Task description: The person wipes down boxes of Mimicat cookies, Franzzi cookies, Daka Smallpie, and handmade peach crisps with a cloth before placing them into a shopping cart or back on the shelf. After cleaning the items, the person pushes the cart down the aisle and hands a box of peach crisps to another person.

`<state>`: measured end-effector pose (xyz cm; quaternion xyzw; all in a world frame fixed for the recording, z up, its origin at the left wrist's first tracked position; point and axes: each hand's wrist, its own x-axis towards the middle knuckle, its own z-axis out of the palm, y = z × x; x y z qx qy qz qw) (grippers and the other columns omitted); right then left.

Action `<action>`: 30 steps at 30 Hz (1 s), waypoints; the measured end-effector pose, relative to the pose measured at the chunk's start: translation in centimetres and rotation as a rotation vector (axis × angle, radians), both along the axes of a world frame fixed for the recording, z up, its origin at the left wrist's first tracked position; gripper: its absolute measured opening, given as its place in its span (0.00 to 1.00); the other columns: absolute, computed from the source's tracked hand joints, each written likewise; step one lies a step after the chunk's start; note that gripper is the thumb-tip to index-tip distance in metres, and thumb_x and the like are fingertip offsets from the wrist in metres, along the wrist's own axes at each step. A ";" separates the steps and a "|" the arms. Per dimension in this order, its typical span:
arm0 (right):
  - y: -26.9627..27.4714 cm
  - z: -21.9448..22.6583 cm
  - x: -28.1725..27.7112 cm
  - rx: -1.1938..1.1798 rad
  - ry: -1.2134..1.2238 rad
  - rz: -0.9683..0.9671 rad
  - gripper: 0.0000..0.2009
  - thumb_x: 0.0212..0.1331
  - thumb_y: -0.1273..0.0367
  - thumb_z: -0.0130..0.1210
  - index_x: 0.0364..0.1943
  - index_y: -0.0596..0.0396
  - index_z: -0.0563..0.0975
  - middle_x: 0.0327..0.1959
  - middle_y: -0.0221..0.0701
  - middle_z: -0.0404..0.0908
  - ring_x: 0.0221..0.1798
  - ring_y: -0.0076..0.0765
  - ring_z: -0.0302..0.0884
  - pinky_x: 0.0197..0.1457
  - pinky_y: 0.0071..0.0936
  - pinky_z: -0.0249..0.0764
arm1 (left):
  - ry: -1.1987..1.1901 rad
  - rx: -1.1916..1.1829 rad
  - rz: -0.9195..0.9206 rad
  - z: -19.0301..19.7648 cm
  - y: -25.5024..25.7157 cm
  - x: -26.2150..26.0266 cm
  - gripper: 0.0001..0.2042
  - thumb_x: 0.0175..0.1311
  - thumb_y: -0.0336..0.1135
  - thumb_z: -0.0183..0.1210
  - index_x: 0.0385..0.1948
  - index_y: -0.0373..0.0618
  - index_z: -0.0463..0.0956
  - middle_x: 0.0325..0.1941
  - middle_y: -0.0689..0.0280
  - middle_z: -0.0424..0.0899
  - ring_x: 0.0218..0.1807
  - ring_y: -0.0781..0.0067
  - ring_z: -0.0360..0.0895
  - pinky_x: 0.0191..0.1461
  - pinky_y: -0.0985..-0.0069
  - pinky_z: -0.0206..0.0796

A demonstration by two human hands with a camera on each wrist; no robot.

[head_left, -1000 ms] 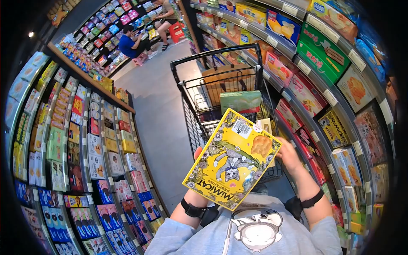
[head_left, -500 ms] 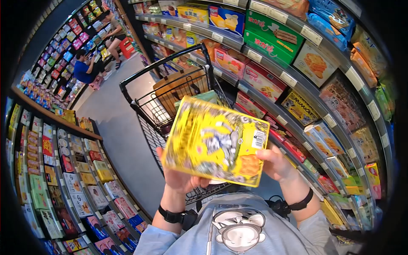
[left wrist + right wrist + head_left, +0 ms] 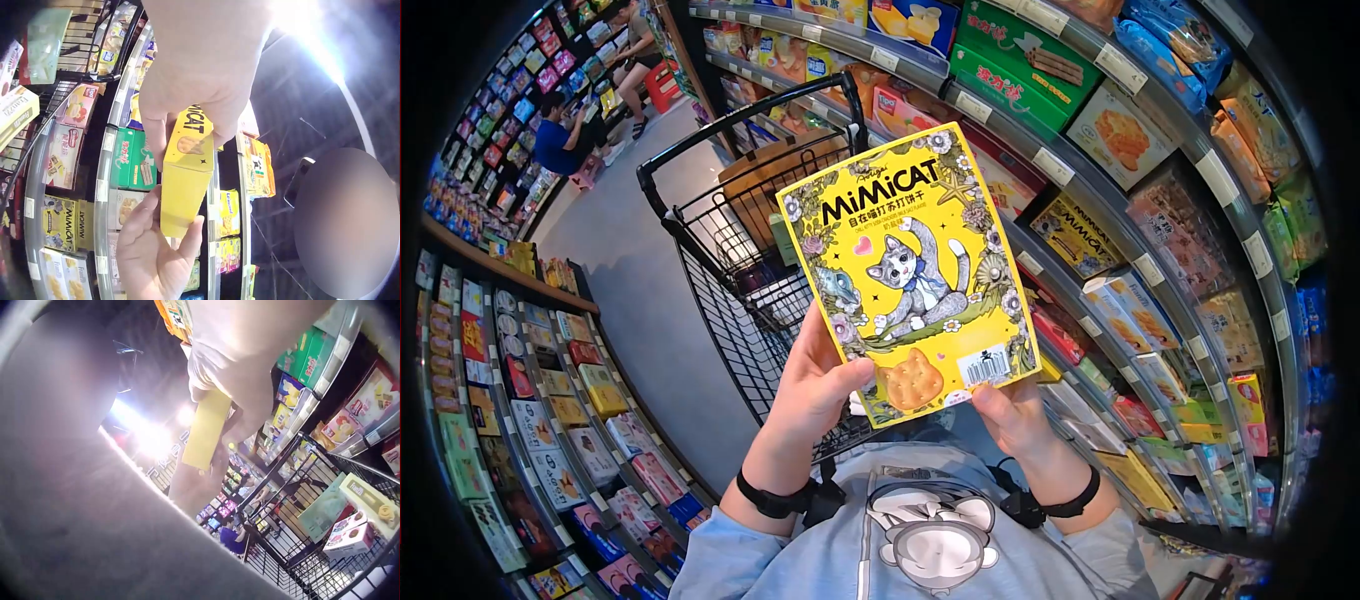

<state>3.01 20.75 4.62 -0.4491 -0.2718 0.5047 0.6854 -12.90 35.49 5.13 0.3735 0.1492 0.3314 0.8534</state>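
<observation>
Both hands hold a yellow MiMiCAT cracker box (image 3: 915, 280) up in front of the chest, its cat-picture front facing the head camera and upright. The left hand (image 3: 810, 370) grips the lower left side, thumb lying on the front near the cracker picture. At the lower right corner the right hand (image 3: 1020, 425) pinches the edge, thumb on the front by the barcode and fingers hidden behind. In the left wrist view the yellow box (image 3: 181, 194) appears end-on between the two hands. The right wrist view shows a plain yellow side of the box (image 3: 206, 431).
A black wire shopping cart (image 3: 718, 305) stands ahead, holding a brown bag (image 3: 775, 185), a green box (image 3: 325, 509) and smaller boxes. Snack shelves line both sides; another MiMiCAT box (image 3: 1075, 235) sits on the right one. A seated person in blue (image 3: 560, 145) is farther down the aisle.
The box has been turned from upside down, through a sideways tilt, to upright, and both hands have shifted their hold to its lower end. The head view has swung right toward the shelf.
</observation>
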 end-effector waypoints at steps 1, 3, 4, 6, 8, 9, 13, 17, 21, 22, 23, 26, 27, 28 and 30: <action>0.0 0.2 -0.2 0.008 -0.006 0.004 0.34 0.55 0.69 0.61 0.65 0.56 0.58 0.62 0.36 0.67 0.65 0.35 0.64 0.67 0.37 0.60 | 0.009 0.006 -0.006 -0.1 0.1 -0.1 0.41 0.51 0.28 0.66 0.67 0.40 0.50 0.64 0.61 0.67 0.64 0.70 0.66 0.67 0.69 0.57; 0.1 0.5 -0.5 0.017 -0.013 0.000 0.34 0.55 0.69 0.61 0.65 0.56 0.57 0.63 0.36 0.66 0.65 0.35 0.64 0.68 0.37 0.59 | 0.006 0.004 -0.017 -0.2 0.2 -0.2 0.41 0.51 0.28 0.66 0.67 0.40 0.50 0.64 0.61 0.67 0.64 0.70 0.66 0.67 0.69 0.57; 0.3 0.8 -0.6 0.017 -0.012 -0.004 0.35 0.54 0.69 0.61 0.65 0.56 0.57 0.63 0.36 0.66 0.65 0.35 0.64 0.68 0.37 0.59 | 0.002 0.004 -0.022 -0.3 0.3 -0.2 0.41 0.51 0.28 0.66 0.66 0.40 0.50 0.64 0.61 0.67 0.64 0.69 0.65 0.68 0.68 0.57; 0.3 0.8 -0.9 0.018 -0.012 -0.015 0.35 0.54 0.69 0.62 0.65 0.56 0.57 0.63 0.36 0.66 0.65 0.35 0.64 0.68 0.37 0.59 | 0.003 -0.002 -0.034 -0.2 0.4 -0.4 0.40 0.51 0.28 0.65 0.66 0.39 0.50 0.64 0.61 0.67 0.65 0.69 0.65 0.68 0.68 0.57; 0.4 0.8 -1.2 0.033 -0.019 -0.030 0.31 0.57 0.69 0.60 0.63 0.58 0.60 0.61 0.36 0.68 0.64 0.32 0.65 0.68 0.33 0.59 | 0.002 -0.008 -0.046 -0.2 0.6 -0.6 0.40 0.51 0.27 0.65 0.66 0.39 0.50 0.64 0.61 0.66 0.65 0.69 0.65 0.68 0.68 0.57; 0.4 0.8 -1.3 0.035 -0.020 -0.037 0.31 0.57 0.69 0.60 0.63 0.58 0.60 0.61 0.36 0.68 0.64 0.32 0.65 0.68 0.33 0.59 | -0.002 -0.006 -0.053 -0.3 0.7 -0.6 0.39 0.52 0.27 0.64 0.66 0.39 0.50 0.64 0.61 0.66 0.65 0.69 0.65 0.68 0.68 0.56; 0.3 0.7 -1.5 0.004 -0.017 -0.058 0.30 0.55 0.70 0.61 0.62 0.59 0.62 0.59 0.36 0.70 0.62 0.31 0.67 0.66 0.34 0.61 | 0.034 -0.051 -0.103 -0.7 1.0 -1.1 0.38 0.53 0.26 0.62 0.66 0.40 0.50 0.64 0.60 0.66 0.65 0.69 0.65 0.68 0.68 0.56; 0.2 0.1 -1.3 -0.017 -0.389 -0.174 0.27 0.51 0.72 0.65 0.57 0.58 0.67 0.56 0.38 0.73 0.61 0.38 0.69 0.63 0.39 0.65 | 0.156 -0.011 -0.185 -2.0 2.0 -1.7 0.34 0.65 0.32 0.52 0.70 0.46 0.43 0.69 0.57 0.59 0.64 0.65 0.64 0.62 0.66 0.62; -1.0 -1.1 1.5 0.156 -1.540 -0.380 0.24 0.45 0.70 0.67 0.51 0.47 0.74 0.57 0.39 0.73 0.62 0.59 0.65 0.62 0.43 0.67 | -0.063 -0.283 -0.300 -2.7 3.4 -2.8 0.51 0.51 0.82 0.25 0.69 0.47 0.50 0.65 0.53 0.66 0.63 0.52 0.68 0.62 0.53 0.62; -1.7 -1.1 1.8 0.146 -1.694 -0.376 0.22 0.47 0.71 0.65 0.50 0.41 0.74 0.58 0.36 0.73 0.63 0.57 0.64 0.62 0.44 0.69 | -0.148 -0.308 -0.365 -2.5 4.1 -2.9 0.50 0.53 0.80 0.30 0.68 0.45 0.51 0.63 0.54 0.68 0.61 0.53 0.70 0.62 0.52 0.62; -2.2 -1.8 2.2 0.175 -1.760 -0.380 0.21 0.48 0.72 0.64 0.49 0.39 0.74 0.57 0.35 0.73 0.64 0.56 0.63 0.62 0.44 0.69 | -0.097 -0.303 -0.333 -2.7 4.2 -3.1 0.46 0.57 0.74 0.36 0.68 0.44 0.51 0.62 0.55 0.70 0.59 0.57 0.72 0.61 0.55 0.65; -3.0 -3.2 3.4 0.205 -1.832 -0.379 0.20 0.49 0.73 0.63 0.47 0.37 0.75 0.57 0.33 0.73 0.64 0.55 0.63 0.63 0.43 0.70 | 0.213 -0.226 -0.293 -2.6 4.6 -2.1 0.35 0.62 0.47 0.55 0.66 0.39 0.53 0.59 0.58 0.73 0.54 0.68 0.77 0.57 0.68 0.71; -3.1 -3.3 3.7 0.208 -1.841 -0.374 0.20 0.49 0.73 0.63 0.47 0.36 0.75 0.57 0.32 0.72 0.64 0.54 0.63 0.63 0.42 0.70 | 0.136 -0.208 -0.307 -3.0 4.3 -2.1 0.34 0.60 0.40 0.57 0.66 0.38 0.53 0.58 0.58 0.74 0.53 0.71 0.78 0.55 0.72 0.72; -3.2 -3.4 3.9 0.204 -1.839 -0.378 0.20 0.49 0.73 0.63 0.47 0.36 0.75 0.57 0.32 0.72 0.64 0.54 0.63 0.63 0.42 0.70 | 0.058 -0.191 -0.322 -3.3 4.1 -2.0 0.33 0.58 0.32 0.60 0.65 0.37 0.54 0.58 0.59 0.74 0.52 0.74 0.78 0.54 0.76 0.73; -3.3 -3.3 4.5 0.171 -1.852 -0.367 0.20 0.48 0.72 0.63 0.47 0.36 0.74 0.58 0.32 0.72 0.65 0.54 0.62 0.63 0.41 0.70 | 0.071 -0.227 -0.327 -3.4 4.0 -1.5 0.35 0.55 0.31 0.62 0.65 0.37 0.54 0.58 0.59 0.74 0.52 0.73 0.78 0.54 0.74 0.73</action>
